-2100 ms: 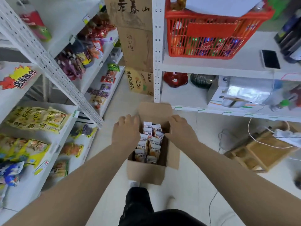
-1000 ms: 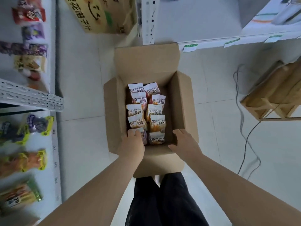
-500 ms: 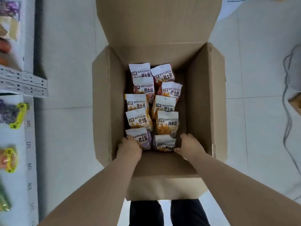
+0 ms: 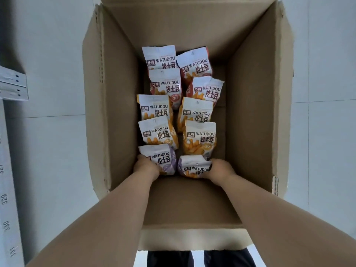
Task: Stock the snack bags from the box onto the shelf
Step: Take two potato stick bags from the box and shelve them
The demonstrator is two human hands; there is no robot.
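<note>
Head view: looks straight down into box (image 4: 119, 93). Shows bags (image 4: 199, 135) upright in two rows on its floor, none on shelf (image 4: 11, 85) at left. Left hand (image 4: 146, 166) at purple bag (image 4: 163, 160), thumb on its corner; fingers hidden, so grip cannot be told. Right hand (image 4: 221, 169) apparently curled round crumpled bag (image 4: 192, 167) by near wall. Could drop either from a weak pinch, or drag neighbours over.

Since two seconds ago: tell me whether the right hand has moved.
Yes. The right hand went from the top rim of the box down inside it, to the nearest right-side snack bag.
</note>
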